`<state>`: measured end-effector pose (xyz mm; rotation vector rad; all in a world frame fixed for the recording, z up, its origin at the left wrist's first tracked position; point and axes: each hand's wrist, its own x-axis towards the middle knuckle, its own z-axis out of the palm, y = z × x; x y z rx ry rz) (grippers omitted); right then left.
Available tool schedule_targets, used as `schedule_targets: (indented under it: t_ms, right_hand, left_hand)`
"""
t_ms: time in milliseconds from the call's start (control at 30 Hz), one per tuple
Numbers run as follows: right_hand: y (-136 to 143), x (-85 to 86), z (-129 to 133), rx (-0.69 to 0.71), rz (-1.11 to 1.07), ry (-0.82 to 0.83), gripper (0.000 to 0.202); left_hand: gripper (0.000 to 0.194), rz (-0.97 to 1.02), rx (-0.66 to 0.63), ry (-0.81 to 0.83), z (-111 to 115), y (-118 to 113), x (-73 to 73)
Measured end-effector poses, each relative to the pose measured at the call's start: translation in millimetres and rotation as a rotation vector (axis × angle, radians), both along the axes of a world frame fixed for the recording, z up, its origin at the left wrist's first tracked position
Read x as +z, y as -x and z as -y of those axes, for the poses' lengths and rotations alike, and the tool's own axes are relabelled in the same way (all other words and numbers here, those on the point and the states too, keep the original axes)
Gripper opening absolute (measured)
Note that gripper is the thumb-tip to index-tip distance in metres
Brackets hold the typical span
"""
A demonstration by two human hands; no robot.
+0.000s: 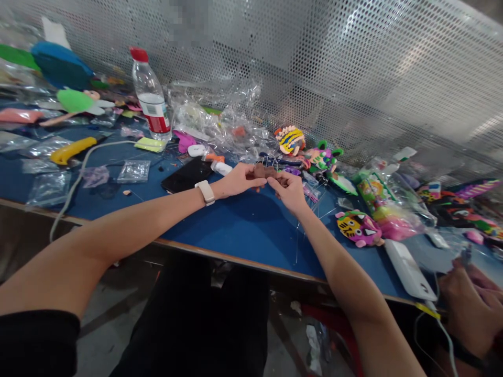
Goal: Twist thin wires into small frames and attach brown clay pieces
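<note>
Between both hands, above the blue tabletop [243, 230], is a lump of brown modelling clay [264, 172]. My left hand [239, 180] pinches its left side with thumb and fingers. On the other side, my right hand [288, 189] grips the lump's right end, thumb tip close to the left thumb. The fingers hide part of the clay, so its full shape does not show. A black phone [187, 175] lies just left of my left hand. Thin clear strands and small purple bits lie beside my right hand.
Upright at the back left stands a water bottle [151, 97]. A yellow-handled cutter [74, 151] lies farther left. To the right are a pink and yellow clay face [359, 228] and a white power bank [409, 269] with a cable. A co-worker's hands [469, 293] are at far right.
</note>
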<state>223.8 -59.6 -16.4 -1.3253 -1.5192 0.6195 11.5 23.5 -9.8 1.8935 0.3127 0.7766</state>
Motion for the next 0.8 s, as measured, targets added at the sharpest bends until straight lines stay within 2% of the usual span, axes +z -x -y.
schedule_targets:
  t_ms: [300, 467, 667, 800]
  right_hand:
    - [0.8, 4.8, 2.9, -0.003, 0.078, -0.046, 0.068]
    - [2.1, 5.0, 3.2, -0.008, 0.078, -0.052, 0.067]
    - [5.6, 5.8, 3.5, 0.016, 0.100, -0.069, 0.070]
    - [5.7, 7.2, 2.7, 0.024, 0.095, -0.067, 0.072]
  left_hand:
    - [0.032, 0.032, 0.004, 0.031, -2.0, -1.1, -2.2]
    - [0.027, -0.037, 0.027, 0.032, 0.5, -0.9, -1.1]
    - [0.027, -0.017, 0.030, 0.040, -0.5, -1.6, -3.3]
    - [0.034, -0.052, 0.048, 0.016, -0.6, -0.6, -3.8]
